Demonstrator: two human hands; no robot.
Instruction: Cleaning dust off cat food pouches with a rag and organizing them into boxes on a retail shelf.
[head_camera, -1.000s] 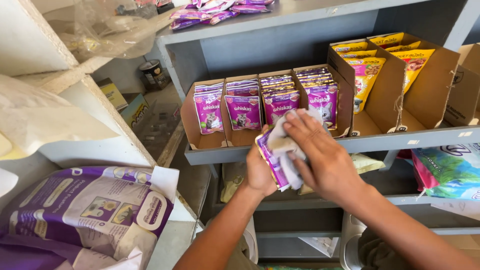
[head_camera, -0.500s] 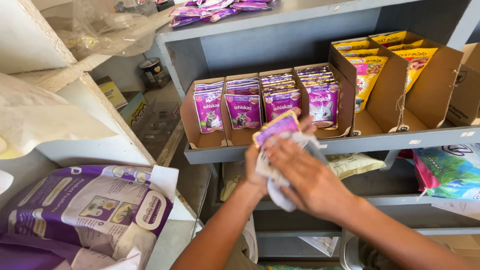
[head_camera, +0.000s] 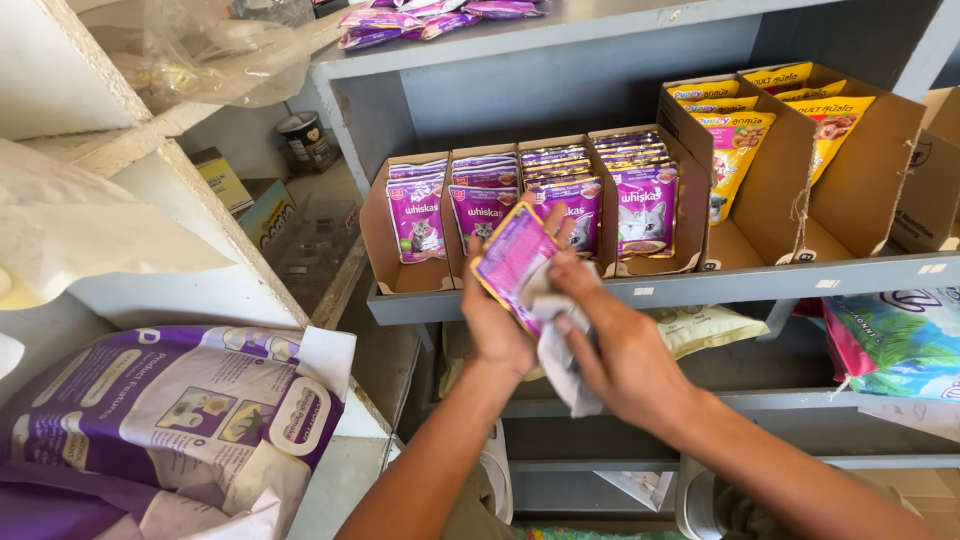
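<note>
My left hand holds a purple pet-food pouch upright, its back side facing me, in front of the grey shelf. My right hand grips a white cloth and presses it against the pouch's lower right part. Just behind my hands, several cardboard display boxes on the shelf hold rows of the same purple pouches.
Yellow pouches stand in open cardboard boxes at the shelf's right. More purple pouches lie on the shelf above. A large purple pet-food bag lies at lower left. A green and pink bag sits at lower right.
The pouch has risen and turned so its back faces me. My right hand with the cloth slid from over the pouch's top down to its lower right side.
</note>
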